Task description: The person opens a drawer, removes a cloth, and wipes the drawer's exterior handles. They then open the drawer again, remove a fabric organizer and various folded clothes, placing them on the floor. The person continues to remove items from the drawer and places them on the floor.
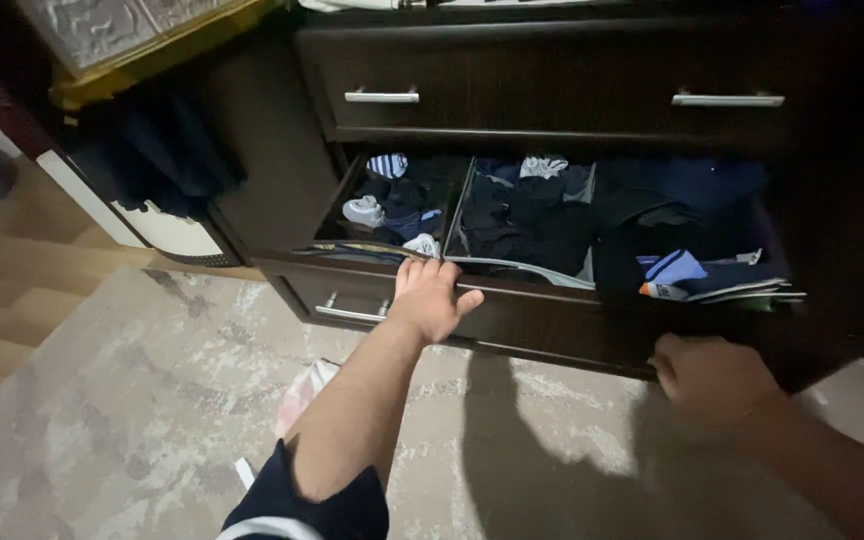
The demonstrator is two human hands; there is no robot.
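Both hands grip the open dark-brown wooden drawer (pixel 552 320): left hand (pixel 430 298) clamped on its front edge, right hand (pixel 712 380) at its underside; it looks heavy, rigid.

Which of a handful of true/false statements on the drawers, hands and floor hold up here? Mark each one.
1. The lower drawer is pulled open and holds folded dark clothes. True.
2. The left hand grips the metal handle on the drawer front. False: it rests on the drawer's top front edge, beside the handle.
3. The upper drawer is shut. True.
4. The right hand is inside the drawer, on the clothes. False: it is at the drawer's front, low on the right.
5. The floor is bare tile. False: a pale patterned rug lies before the dresser.
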